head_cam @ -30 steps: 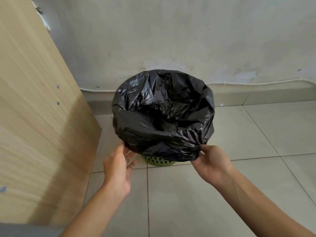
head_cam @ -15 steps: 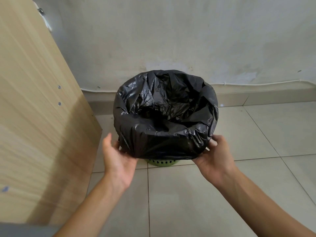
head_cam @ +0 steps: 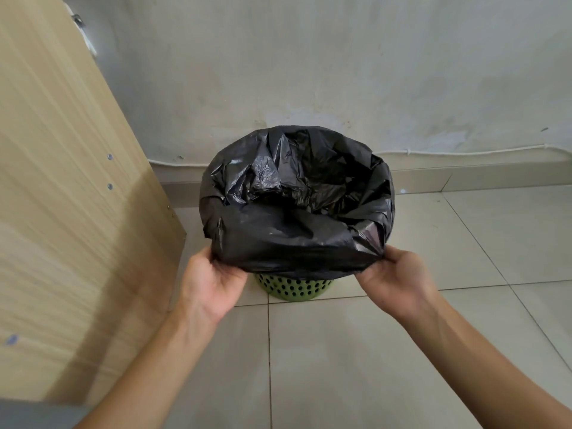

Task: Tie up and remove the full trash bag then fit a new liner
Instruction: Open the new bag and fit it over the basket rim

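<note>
Black plastic of the bag (head_cam: pixel 297 230) is folded down over a green bin (head_cam: pixel 294 286) on the tiled floor (head_cam: pixel 340 366) beside a wooden panel (head_cam: pixel 62 212). Its lower hem is pinched by the left hand (head_cam: pixel 213 283) and the right hand (head_cam: pixel 396 280) at opposite sides, apparently so it can be peeled up off the rim.

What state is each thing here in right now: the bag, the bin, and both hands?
black bag: mouth open, untied, folded over the bin's rim.
green bin: upright on the floor, mostly covered by the bag.
left hand: grips the bag's lower edge.
right hand: pinches the bag's lower edge.
</note>
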